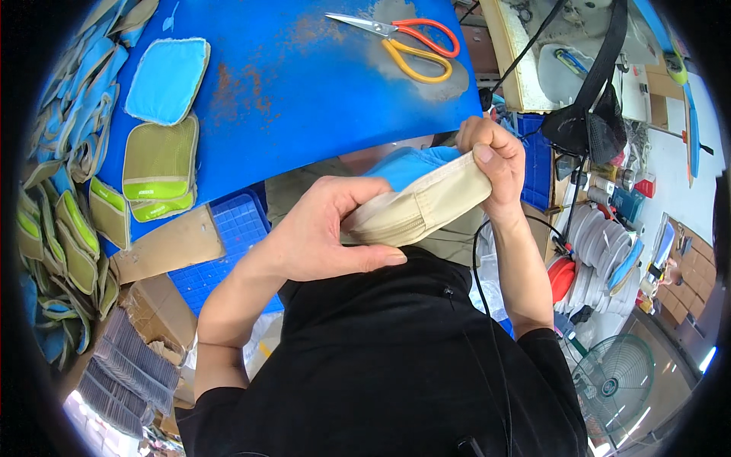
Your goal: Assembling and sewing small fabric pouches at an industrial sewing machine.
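Off the blue bench's (304,126) near edge, my right hand (496,164) pinches the beige pouch's (434,202) upper end, its long axis slanting down to my left hand (320,221), thumb spread, grip unclear.

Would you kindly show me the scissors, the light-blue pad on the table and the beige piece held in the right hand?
Scissors (385,28): head view, on the metal near the pivot.
Light-blue pad (167,81): head view, mid-face.
Beige piece (435,199): head view, on its beige outer side.

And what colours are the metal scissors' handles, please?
The upper handle is orange-red, the lower handle yellow (head view).
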The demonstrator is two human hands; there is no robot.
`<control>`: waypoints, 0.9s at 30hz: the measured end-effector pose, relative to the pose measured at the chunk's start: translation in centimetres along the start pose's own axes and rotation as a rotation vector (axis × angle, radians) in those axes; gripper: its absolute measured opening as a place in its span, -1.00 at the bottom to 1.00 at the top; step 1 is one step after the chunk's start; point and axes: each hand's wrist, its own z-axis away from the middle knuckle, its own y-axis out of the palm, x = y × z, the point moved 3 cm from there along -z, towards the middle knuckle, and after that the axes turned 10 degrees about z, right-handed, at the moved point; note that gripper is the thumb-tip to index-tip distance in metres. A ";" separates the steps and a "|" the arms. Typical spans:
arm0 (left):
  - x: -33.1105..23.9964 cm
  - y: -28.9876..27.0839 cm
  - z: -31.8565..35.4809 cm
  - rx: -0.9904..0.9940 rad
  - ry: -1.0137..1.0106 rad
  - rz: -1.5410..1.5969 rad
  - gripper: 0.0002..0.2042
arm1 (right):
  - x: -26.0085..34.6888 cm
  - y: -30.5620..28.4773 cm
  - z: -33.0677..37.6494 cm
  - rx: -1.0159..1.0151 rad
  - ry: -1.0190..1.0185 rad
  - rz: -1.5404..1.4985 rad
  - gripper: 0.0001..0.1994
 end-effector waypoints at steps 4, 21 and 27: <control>0.1 -0.3 -0.1 0.021 -0.050 0.052 -0.73 | -0.2 0.2 0.0 -0.034 0.034 0.013 -0.68; 0.1 -1.1 -0.3 0.034 0.045 0.117 -0.79 | -1.7 -0.4 -0.3 -0.022 0.104 -0.073 -0.75; -0.2 -1.0 -0.4 0.072 0.051 0.100 -0.79 | -1.2 -0.9 -1.0 0.097 0.064 0.003 -0.79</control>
